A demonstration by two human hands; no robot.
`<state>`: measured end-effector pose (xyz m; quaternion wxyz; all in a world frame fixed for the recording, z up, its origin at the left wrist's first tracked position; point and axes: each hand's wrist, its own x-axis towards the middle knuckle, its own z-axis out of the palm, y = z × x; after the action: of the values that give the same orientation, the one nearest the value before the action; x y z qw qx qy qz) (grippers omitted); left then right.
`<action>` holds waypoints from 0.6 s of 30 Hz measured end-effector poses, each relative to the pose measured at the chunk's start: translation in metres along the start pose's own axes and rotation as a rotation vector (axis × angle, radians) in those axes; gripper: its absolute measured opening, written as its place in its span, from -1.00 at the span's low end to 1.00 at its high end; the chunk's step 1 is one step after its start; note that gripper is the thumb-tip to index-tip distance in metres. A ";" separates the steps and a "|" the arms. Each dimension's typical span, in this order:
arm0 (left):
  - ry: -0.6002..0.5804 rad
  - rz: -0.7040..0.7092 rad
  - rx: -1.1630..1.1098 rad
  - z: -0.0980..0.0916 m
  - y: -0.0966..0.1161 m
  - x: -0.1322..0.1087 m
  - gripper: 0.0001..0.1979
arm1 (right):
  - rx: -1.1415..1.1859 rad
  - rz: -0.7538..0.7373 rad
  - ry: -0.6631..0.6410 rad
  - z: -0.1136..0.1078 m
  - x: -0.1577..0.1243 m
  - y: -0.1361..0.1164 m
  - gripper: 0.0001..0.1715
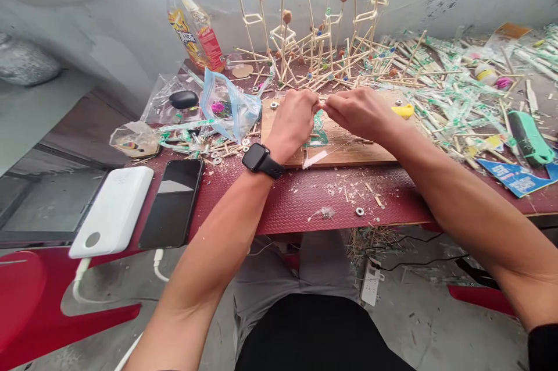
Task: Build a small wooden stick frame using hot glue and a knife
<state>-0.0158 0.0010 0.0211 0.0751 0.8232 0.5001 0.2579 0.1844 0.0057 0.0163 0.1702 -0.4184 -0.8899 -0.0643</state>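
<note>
Over a wooden board, my left hand and my right hand meet, fingertips almost touching. Both are closed in a pinch, and whatever lies between the fingers is too small or hidden to make out. A clear plastic piece with green print shows on the board just below them. Small metal rings lie close by, one a ring left of my left hand. A yellow piece is partly covered by my right forearm. Behind the hands stand frames of thin wooden sticks topped with brown balls and glass marbles.
A drink bottle leans at the back left near a blue-edged zip bag. A phone and white power bank lie front left. Stick wrappers and a green-handled brush fill the right side.
</note>
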 end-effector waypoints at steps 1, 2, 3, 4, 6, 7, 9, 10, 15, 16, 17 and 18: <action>-0.005 -0.015 -0.004 -0.003 0.003 -0.001 -0.66 | -0.025 0.019 -0.016 -0.002 0.000 -0.003 -0.59; -0.011 -0.025 -0.007 -0.005 0.005 -0.001 -0.65 | -0.046 0.039 -0.028 -0.004 0.000 -0.005 -0.60; -0.016 -0.032 -0.009 -0.007 0.006 -0.002 -0.65 | -0.062 0.061 -0.035 -0.005 0.000 -0.007 -0.61; -0.016 -0.037 -0.012 -0.008 0.007 -0.002 -0.64 | -0.072 0.082 -0.036 -0.006 0.000 -0.009 -0.61; -0.004 -0.040 -0.028 -0.009 0.007 -0.001 -0.64 | -0.083 0.111 -0.039 -0.007 0.000 -0.013 -0.61; 0.005 -0.041 -0.038 -0.009 0.007 -0.001 -0.65 | -0.092 0.119 -0.041 -0.007 0.000 -0.014 -0.61; 0.030 -0.034 -0.060 -0.008 0.005 -0.002 -0.66 | -0.127 0.128 -0.050 -0.009 0.001 -0.018 -0.59; 0.044 -0.025 -0.069 -0.008 0.005 -0.002 -0.68 | -0.152 0.130 -0.061 -0.009 0.001 -0.020 -0.57; 0.083 0.011 -0.095 -0.009 0.001 -0.003 -0.69 | -0.258 0.143 -0.093 -0.014 0.001 -0.031 -0.51; 0.085 0.011 -0.093 -0.010 0.000 -0.003 -0.70 | -0.247 0.153 -0.082 -0.014 0.001 -0.033 -0.53; 0.087 0.009 -0.091 -0.010 0.000 -0.003 -0.70 | -0.225 0.165 -0.067 -0.013 0.000 -0.035 -0.54; 0.089 0.008 -0.091 -0.011 0.000 -0.004 -0.71 | -0.198 0.177 -0.051 -0.012 0.000 -0.037 -0.56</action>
<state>-0.0229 -0.0034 0.0291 0.0891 0.8088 0.4872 0.3170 0.1590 -0.0212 0.0288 0.1103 -0.5113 -0.8429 -0.1259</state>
